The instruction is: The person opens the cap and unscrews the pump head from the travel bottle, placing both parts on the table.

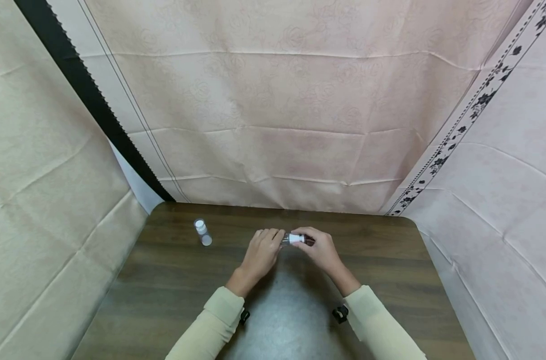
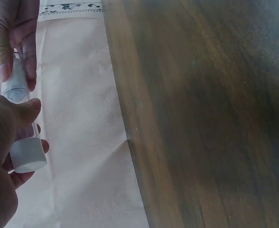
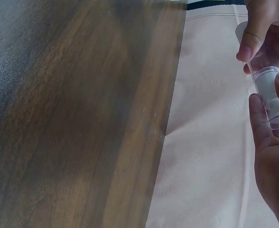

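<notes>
Both hands meet over the far middle of the table on a clear cylindrical bottle (image 1: pixel 297 238) with a white label. My left hand (image 1: pixel 264 248) grips its left end, where a white cap (image 2: pixel 29 155) shows beyond the fingers. My right hand (image 1: pixel 318 247) pinches the labelled part (image 3: pixel 268 88) between thumb and fingers at the other end. The bottle lies roughly level between the hands. Fingers cover the middle, so I cannot tell whether it is one piece or two. To the left, a second clear bottle (image 1: pixel 202 232) with a white top is on the table, apart from both hands.
The brown wood-grain table (image 1: pixel 164 280) has rounded far corners. Behind it hangs a pale pink patterned cloth (image 1: pixel 273 100), with further pale cloths at the left (image 1: pixel 52 200) and right (image 1: pixel 502 210). A dark strip (image 1: pixel 97 105) runs down the left side.
</notes>
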A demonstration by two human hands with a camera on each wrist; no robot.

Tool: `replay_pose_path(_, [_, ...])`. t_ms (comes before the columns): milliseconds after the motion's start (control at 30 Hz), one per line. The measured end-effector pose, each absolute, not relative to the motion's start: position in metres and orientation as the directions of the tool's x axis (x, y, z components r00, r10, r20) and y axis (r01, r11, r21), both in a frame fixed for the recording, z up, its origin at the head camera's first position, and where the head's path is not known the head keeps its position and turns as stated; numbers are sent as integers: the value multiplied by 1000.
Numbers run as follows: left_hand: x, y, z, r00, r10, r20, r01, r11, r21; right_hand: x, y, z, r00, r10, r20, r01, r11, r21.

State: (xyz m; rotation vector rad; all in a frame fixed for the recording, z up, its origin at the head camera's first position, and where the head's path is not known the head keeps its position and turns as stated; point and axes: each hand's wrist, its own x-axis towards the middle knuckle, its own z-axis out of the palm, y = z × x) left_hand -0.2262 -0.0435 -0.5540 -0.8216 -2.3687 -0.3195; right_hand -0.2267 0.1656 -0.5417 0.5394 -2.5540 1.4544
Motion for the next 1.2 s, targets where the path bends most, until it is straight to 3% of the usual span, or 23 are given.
replay_pose_path(300, [-226,-45,-556,-617,476,627,660,746,83,-225,168,-543,-921,-249,301,-383,427,-819])
replay_pose_path(667, [-223,-45,-554,-686,489,539,656,736,167,-224,174,-545,-930,-251,270,-353,391,-850])
replay_pose_path(800, [-224,-46,-555,-686,507,521,671,719,184,-223,179,-547,-922,-266,282,-369,377,-850])
replay_pose_path(1000, [-223,-57,-558,-747,489,450,633,731,255,-222,186,-549,-901,-284,327,-419,384,-823])
replay_pose_path(1200, [-223,-61,-561,-750,482,453,626,737,253,-223,192,-547,-906,-266,329,-417,427,-803])
